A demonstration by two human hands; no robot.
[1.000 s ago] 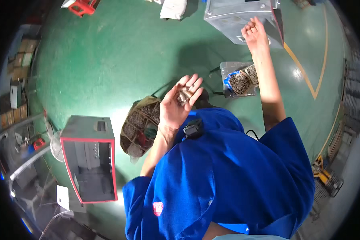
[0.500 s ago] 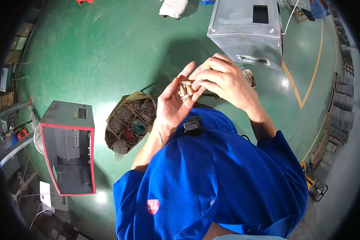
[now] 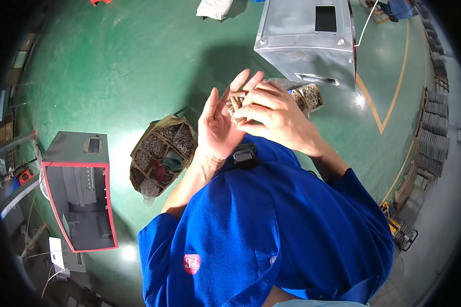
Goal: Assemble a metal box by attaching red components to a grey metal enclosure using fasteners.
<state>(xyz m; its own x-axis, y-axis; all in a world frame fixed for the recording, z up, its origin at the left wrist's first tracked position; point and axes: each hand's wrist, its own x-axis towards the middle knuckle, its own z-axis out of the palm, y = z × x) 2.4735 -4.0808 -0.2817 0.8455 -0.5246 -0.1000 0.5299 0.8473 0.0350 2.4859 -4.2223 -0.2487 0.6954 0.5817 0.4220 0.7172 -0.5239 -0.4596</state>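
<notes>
My left hand (image 3: 217, 128) is palm up with its fingers stretched out, and several small tan cylindrical pieces (image 3: 235, 103) lie in it. Over that palm, my right hand (image 3: 271, 112) is closed with its fingertips down among the pieces, hiding part of them. How many it grips cannot be seen. Left of my left wrist, a divided bag-lined container (image 3: 137, 179) stands on the floor, its compartments full of small metal parts. Partly behind my right hand is a box (image 3: 320, 106) of small pale parts.
A grey metal cabinet (image 3: 302, 51) with a handle stands at the far right. To the left is an open dark cabinet (image 3: 77, 148) with a red-edged frame. Stacked ribbed panels (image 3: 434, 146) line the right side. A white sack (image 3: 213, 7) lies far off on the green floor.
My right hand has moved left and lower, closing over the pieces in my left palm. More of the box of small parts shows behind it. The whole view has shifted slightly.
</notes>
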